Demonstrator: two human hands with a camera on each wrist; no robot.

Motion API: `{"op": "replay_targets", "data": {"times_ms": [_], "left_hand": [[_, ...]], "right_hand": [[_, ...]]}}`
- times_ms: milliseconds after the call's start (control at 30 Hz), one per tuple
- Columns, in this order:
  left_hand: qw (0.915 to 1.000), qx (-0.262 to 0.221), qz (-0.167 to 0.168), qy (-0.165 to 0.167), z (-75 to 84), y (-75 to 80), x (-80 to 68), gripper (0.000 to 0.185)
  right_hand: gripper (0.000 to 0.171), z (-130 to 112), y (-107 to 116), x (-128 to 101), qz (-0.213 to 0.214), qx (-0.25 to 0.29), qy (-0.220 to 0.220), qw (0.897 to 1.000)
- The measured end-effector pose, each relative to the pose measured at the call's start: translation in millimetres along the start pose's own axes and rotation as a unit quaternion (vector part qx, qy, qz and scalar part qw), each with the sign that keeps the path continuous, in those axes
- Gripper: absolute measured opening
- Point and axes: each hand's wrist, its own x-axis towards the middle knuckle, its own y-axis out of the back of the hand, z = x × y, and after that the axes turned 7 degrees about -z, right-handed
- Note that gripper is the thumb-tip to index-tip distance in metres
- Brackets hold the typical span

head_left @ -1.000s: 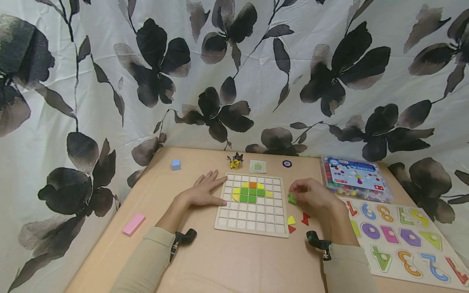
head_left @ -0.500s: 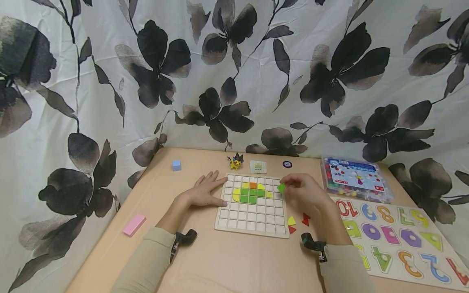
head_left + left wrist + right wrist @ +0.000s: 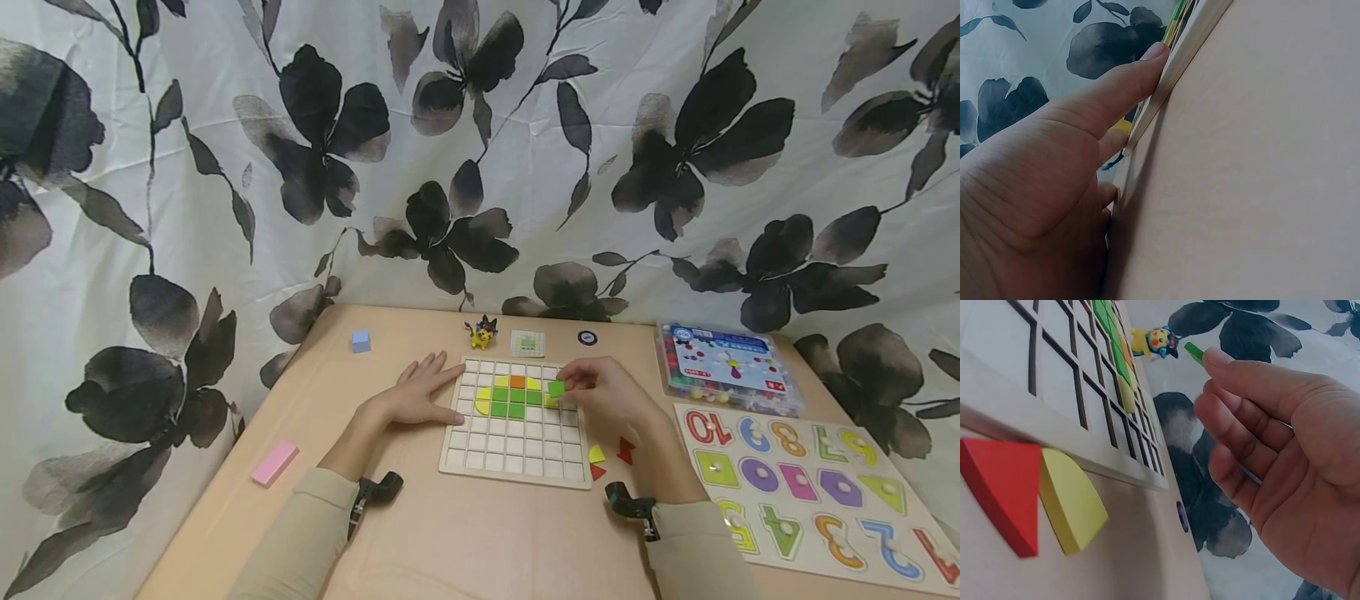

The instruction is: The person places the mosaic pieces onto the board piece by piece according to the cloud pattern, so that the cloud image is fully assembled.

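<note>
A wooden grid board lies on the table with green, yellow and orange tiles set in its upper rows. My right hand pinches a small green tile at its fingertips, just above the board's upper right cells; the tile's edge shows past my fingertip in the right wrist view. My left hand rests flat on the table, its thumb against the board's left edge. Loose yellow and red pieces lie beside the board's lower right corner.
A number puzzle board lies at the right, a clear bead box behind it. A small yellow figure, a card, a dark disc and a blue cube sit toward the back. A pink block lies front left.
My right hand has carried the green tile from beside the board's right edge up and left, over the board's upper right cells. The left hand has stayed put.
</note>
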Motion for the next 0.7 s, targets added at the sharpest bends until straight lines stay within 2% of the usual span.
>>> {"op": "replay_targets", "data": {"times_ms": [167, 367, 700], "left_hand": [[1.0000, 0.000, -0.003, 0.002, 0.0, -0.2, 0.4, 0.104], [0.9999, 0.005, -0.010, 0.011, -2.3, -0.8, 2.3, 0.106], [1.0000, 0.002, -0.003, 0.002, -0.4, -0.4, 1.3, 0.104]], "right_hand": [[0.023, -0.5, -7.2, 4.0, -0.002, -0.024, -0.009, 1.000], [0.026, -2.3, -17.1, 9.3, -0.031, -0.042, 0.001, 0.999], [0.023, -3.5, -28.7, 12.8, -0.051, -0.056, -0.013, 0.997]]}}
